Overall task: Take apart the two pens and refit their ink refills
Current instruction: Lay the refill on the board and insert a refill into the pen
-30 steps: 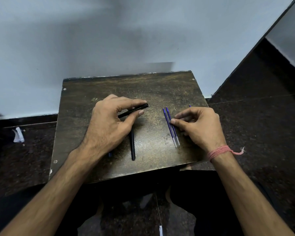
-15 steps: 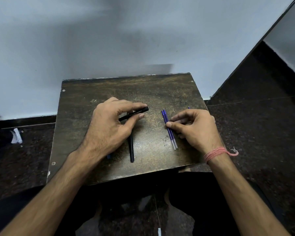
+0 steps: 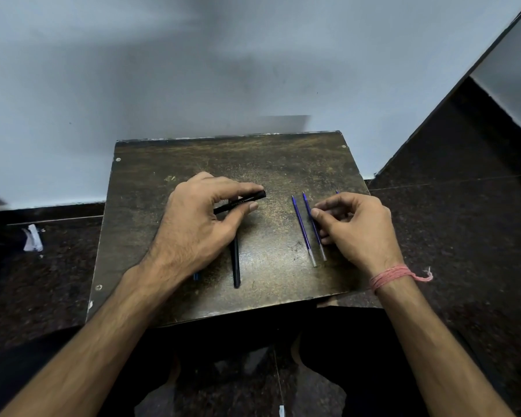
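A: Okay, left side first. Scrap of white paper (image 3: 32, 237) on the floor at far left, ignore. Then the counter (image 3: 169, 236), dark and worn, set against the wall.

B: Left hand?

A: Left hand (image 3: 197, 227) sits left of center, its grip clamped on a black pen barrel (image 3: 241, 202), index finger on top, thumb underneath. The barrel is angled up toward the right with its open end clear of the hand, probably so a refill can go straight in.

B: Anything under that hand?

A: A second black barrel (image 3: 236, 266) lies flat on the counter, running down toward the near edge, half hidden by the palm. Also a small bluish bit (image 3: 196, 276) poking out below the wrist; can't tell what it is.

B: Refills?

A: Two blue ink refills right of center, side by side, near parallel, tips toward the wall. The left refill (image 3: 303, 231) lies free. The right refill (image 3: 314, 227) has the right hand (image 3: 358, 233) on it, fingertips pinching or pressing mid-length; still looks flat on the counter, so pickup not done, I'd say.

B: Why laid out like that?

A: Looks like staging: barrels left, refills right, one hand each. Both pens read as apart, refit pending.

B: Far right?

A: Pink thread (image 3: 391, 276) on the right wrist. A tiny blue tip (image 3: 337, 192) behind the knuckles, unclear.
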